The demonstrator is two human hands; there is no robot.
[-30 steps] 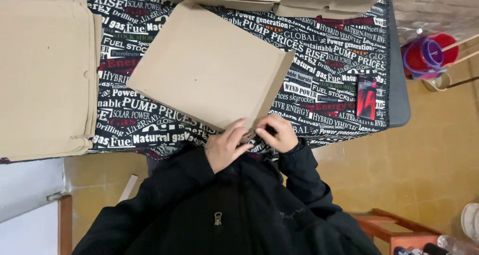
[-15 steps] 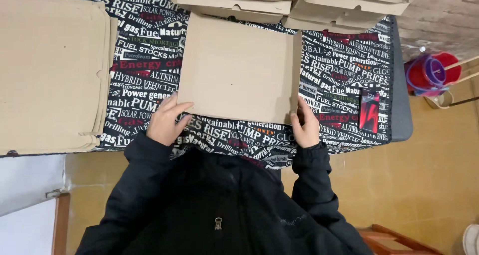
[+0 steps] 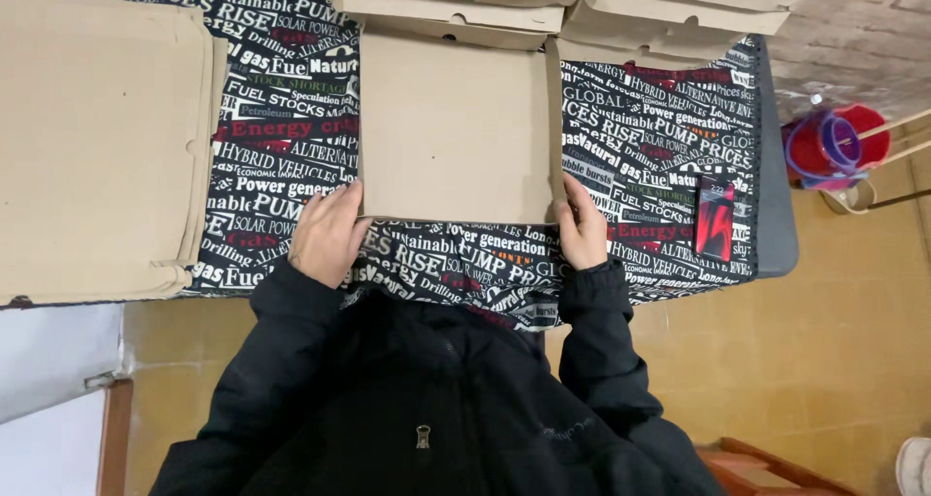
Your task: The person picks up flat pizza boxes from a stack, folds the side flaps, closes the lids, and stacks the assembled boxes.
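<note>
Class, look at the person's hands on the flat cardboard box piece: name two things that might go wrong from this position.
1. The cardboard box piece is held only at its near corners by the left hand and right hand; an uneven push might crease a flap crookedly.
2. Its far edge lies against the stacked folded boxes, so sliding it forward might shove or tip them.

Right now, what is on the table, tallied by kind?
Flat brown cardboard box between both hands: 1
Folded brown cardboard boxes at the far edge: 2 visible
Stack of flat brown cardboard sheets: 1
Small red-and-black packet: 1
Total: 5
</note>
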